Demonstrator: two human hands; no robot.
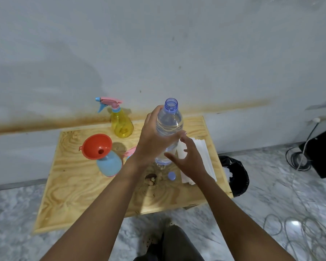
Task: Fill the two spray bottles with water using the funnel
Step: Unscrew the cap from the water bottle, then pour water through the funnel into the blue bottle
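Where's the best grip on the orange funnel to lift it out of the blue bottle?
Take the orange funnel by its wide rim, from above and the left, where the small tab sticks out. Its spout sits in the blue spray bottle's neck and the cone tilts, so lift along the spout. The right side is crowded by the left hand.

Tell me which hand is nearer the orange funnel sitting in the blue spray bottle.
Left. The left hand, wrapped around the water bottle, is just to the right of the funnel. The right hand is open, farther right, beyond the bottle.
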